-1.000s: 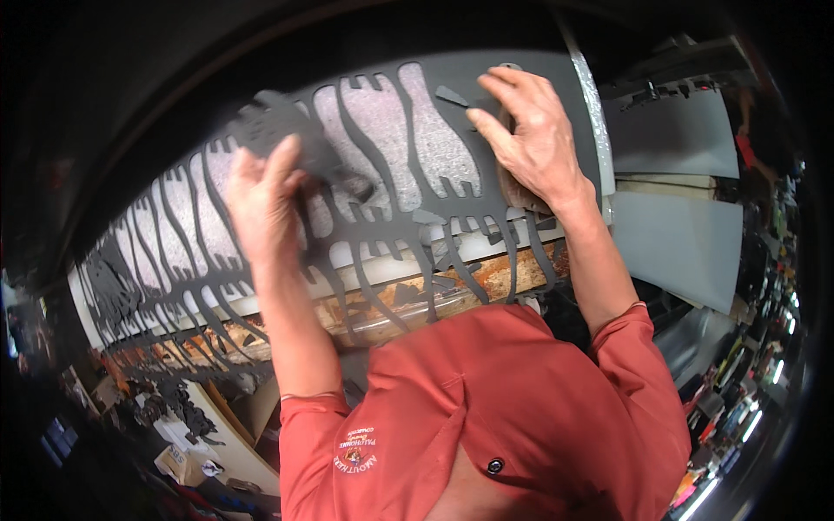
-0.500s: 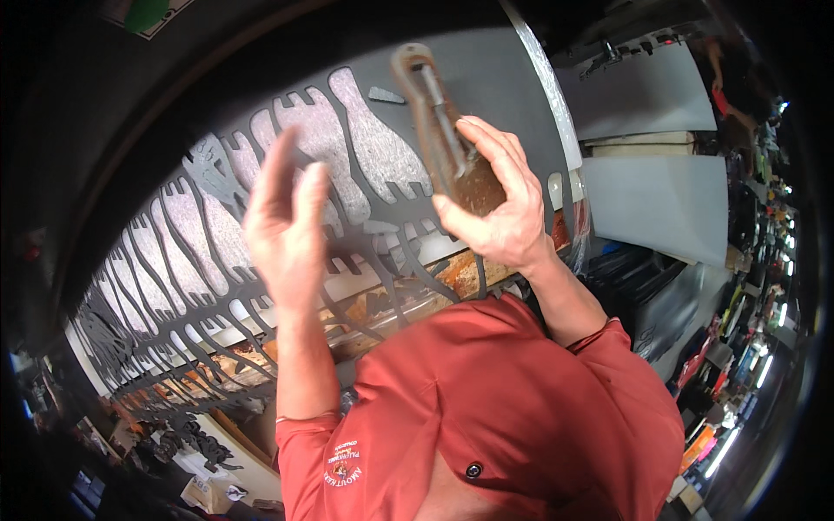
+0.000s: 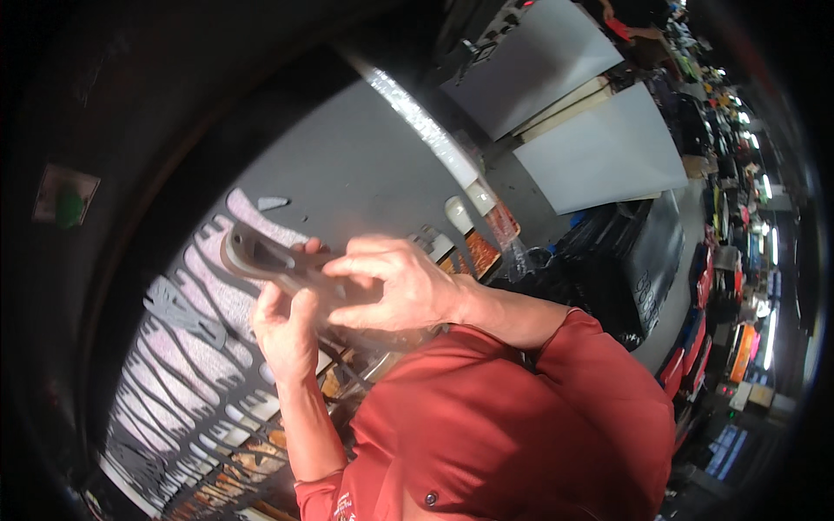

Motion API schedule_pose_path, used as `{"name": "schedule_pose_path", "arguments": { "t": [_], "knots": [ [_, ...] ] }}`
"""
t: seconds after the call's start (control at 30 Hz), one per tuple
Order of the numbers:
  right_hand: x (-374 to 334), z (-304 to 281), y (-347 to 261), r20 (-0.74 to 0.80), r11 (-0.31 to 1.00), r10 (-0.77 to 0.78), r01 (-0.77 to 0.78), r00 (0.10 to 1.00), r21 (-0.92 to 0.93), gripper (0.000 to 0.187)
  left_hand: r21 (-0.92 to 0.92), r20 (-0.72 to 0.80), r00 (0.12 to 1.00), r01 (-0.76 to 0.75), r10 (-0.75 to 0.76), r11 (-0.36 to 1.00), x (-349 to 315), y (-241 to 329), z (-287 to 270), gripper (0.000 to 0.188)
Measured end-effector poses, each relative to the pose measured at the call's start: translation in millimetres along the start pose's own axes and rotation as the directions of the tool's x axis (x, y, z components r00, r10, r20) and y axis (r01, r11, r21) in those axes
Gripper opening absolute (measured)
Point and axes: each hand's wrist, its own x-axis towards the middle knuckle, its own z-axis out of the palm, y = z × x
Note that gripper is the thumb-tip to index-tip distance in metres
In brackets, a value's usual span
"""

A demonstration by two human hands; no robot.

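Both hands hold a long cutting die [image 3: 239, 253], brown-grey with rounded narrow end and an elongated slot, tilted above the sheet. My left hand [image 3: 288, 334] grips its underside, thumb and fingers bent around it. From the right, my right hand [image 3: 395, 282] closes over the wider part, its fingers partly blurred. The hands hide most of the die's wide end. Beneath lies a dark grey sheet [image 3: 365, 156] with rows of pin-shaped cut-outs showing a pale speckled surface. A loose grey cut piece [image 3: 178, 308] lies on it, left of the die.
A dark machine part [image 3: 174, 104] rises over the far left side. A shiny taped edge [image 3: 426, 126] bounds the sheet on the right. Beyond it are pale flat boards [image 3: 599, 148] and a black plastic-wrapped stack [image 3: 617, 269].
My left hand, empty and apart before, has come onto the die. My right hand has brought the die left and toward me. The view has turned, shifting the sheet leftward.
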Motion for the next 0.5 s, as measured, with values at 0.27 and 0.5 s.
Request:
{"name": "schedule_pose_path", "arguments": {
  "t": [0.27,0.5],
  "knots": [
    [-0.2,-18.3,-7.3,0.270,0.820,0.403,-0.476,0.875,0.318,0.047,0.188,-0.050,0.997,-0.045,0.055,0.981,-3.0,0.3,20.6,0.046],
    [0.5,-18.6,-3.3,0.288,0.798,0.393,-0.479,0.873,0.366,0.047,0.157,-0.047,0.997,-0.055,0.063,0.986,-8.0,-8.5,18.5,0.045]
  ]
}}
